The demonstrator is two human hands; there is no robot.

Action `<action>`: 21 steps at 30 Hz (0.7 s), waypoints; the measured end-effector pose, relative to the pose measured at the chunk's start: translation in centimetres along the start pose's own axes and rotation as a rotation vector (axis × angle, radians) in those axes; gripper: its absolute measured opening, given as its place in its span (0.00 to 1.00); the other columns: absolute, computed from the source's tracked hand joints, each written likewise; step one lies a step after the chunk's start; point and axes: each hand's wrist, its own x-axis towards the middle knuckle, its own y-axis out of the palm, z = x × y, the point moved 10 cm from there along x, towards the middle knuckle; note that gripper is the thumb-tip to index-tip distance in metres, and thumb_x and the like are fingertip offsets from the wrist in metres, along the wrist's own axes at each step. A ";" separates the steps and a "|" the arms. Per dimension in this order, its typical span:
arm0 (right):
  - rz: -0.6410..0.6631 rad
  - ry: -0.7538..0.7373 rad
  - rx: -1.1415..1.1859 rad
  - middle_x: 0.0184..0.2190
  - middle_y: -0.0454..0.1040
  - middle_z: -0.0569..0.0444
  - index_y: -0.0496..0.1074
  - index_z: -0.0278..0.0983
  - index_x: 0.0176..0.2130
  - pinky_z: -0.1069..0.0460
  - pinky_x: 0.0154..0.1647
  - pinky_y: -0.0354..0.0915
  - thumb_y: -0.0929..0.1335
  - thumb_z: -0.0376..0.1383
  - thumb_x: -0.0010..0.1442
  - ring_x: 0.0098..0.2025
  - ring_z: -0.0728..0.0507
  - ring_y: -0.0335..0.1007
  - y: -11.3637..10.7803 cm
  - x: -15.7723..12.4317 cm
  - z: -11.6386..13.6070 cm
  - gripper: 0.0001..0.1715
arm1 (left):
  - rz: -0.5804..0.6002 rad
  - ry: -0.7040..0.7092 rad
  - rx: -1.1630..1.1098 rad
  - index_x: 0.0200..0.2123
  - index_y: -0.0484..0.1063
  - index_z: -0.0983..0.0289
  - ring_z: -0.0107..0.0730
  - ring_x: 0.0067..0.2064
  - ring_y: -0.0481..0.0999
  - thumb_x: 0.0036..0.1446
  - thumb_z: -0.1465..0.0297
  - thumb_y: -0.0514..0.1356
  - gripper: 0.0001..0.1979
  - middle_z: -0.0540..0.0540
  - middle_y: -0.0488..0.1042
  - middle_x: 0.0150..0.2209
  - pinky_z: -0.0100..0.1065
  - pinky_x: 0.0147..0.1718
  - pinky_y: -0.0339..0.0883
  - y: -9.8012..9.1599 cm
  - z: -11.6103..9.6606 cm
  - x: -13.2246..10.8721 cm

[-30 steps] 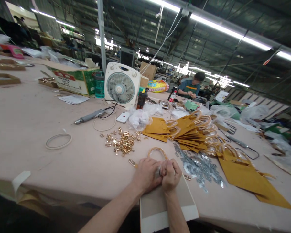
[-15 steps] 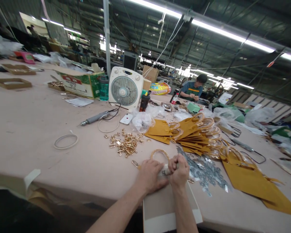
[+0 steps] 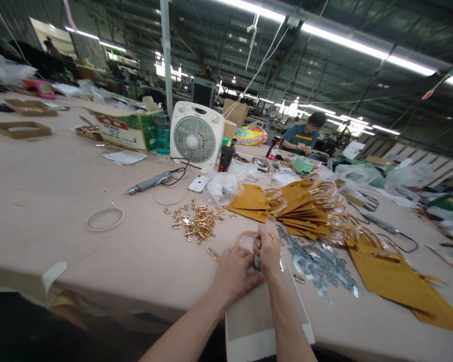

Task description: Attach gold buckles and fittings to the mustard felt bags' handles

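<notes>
A flat bag panel (image 3: 251,319) with a grey and whitish face hangs partly over the table's front edge. My left hand (image 3: 234,274) presses on its upper end, fingers curled over it. Just right of that, my right hand (image 3: 268,249) is closed in a fist above the panel; what it grips is mostly hidden. A small whitish part shows between both hands. Beyond them curves a clear-wrapped tan handle (image 3: 243,235). One gold buckle (image 3: 212,253) lies left of my left hand, another gold buckle (image 3: 298,278) right of the panel.
Gold hardware (image 3: 200,223) is heaped ahead, with grey metal plates (image 3: 324,269) to the right. Mustard bag pieces (image 3: 392,281) spread beyond. A corded electric screwdriver (image 3: 149,183), tape roll (image 3: 105,219), phone (image 3: 198,184) and fan (image 3: 194,138) stand or lie leftward. A co-worker (image 3: 300,138) sits across.
My right hand has moved slightly up and left, its fist turned more upright. The whitish thing between my hands is now mostly covered. My left hand stays on the panel.
</notes>
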 end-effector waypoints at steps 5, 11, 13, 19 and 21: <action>0.036 -0.236 -0.250 0.19 0.59 0.61 0.62 0.39 0.25 0.52 0.23 0.54 0.65 0.51 0.70 0.22 0.49 0.55 0.2 -2.8 2.0 0.27 | 0.028 -0.012 0.007 0.45 0.75 0.57 0.46 0.52 0.74 0.57 0.59 0.68 0.15 0.54 0.78 0.46 0.48 0.51 0.66 0.7 0.3 0.2; -0.014 -0.286 -0.169 0.20 0.58 0.61 0.62 0.39 0.25 0.53 0.22 0.54 0.65 0.50 0.71 0.22 0.50 0.53 -0.9 -4.4 1.9 0.27 | 0.026 0.010 -0.036 0.43 0.76 0.55 0.46 0.53 0.74 0.58 0.61 0.66 0.11 0.53 0.79 0.46 0.48 0.54 0.65 0.1 -0.1 0.3; -0.041 -0.195 -0.003 0.18 0.57 0.63 0.64 0.39 0.27 0.55 0.18 0.48 0.66 0.50 0.70 0.18 0.52 0.49 -1.8 -4.0 2.2 0.25 | 0.029 0.013 -0.031 0.47 0.76 0.53 0.47 0.54 0.74 0.55 0.57 0.70 0.17 0.53 0.79 0.47 0.49 0.54 0.65 -0.1 -0.3 0.2; 0.024 -0.390 0.246 0.18 0.57 0.62 0.66 0.38 0.25 0.56 0.17 0.49 0.68 0.45 0.69 0.17 0.52 0.52 -1.6 -4.6 8.2 0.23 | 0.015 0.019 -0.007 0.54 0.74 0.52 0.49 0.55 0.73 0.51 0.47 0.71 0.30 0.55 0.78 0.50 0.50 0.56 0.65 -0.4 -0.6 0.1; 0.049 -0.427 0.206 0.17 0.56 0.62 0.65 0.38 0.23 0.55 0.18 0.50 0.67 0.45 0.69 0.17 0.52 0.52 -1.1 -5.1 7.8 0.26 | 0.013 0.018 -0.015 0.50 0.76 0.54 0.49 0.54 0.73 0.53 0.49 0.70 0.25 0.55 0.78 0.48 0.48 0.55 0.66 -0.4 -0.6 0.1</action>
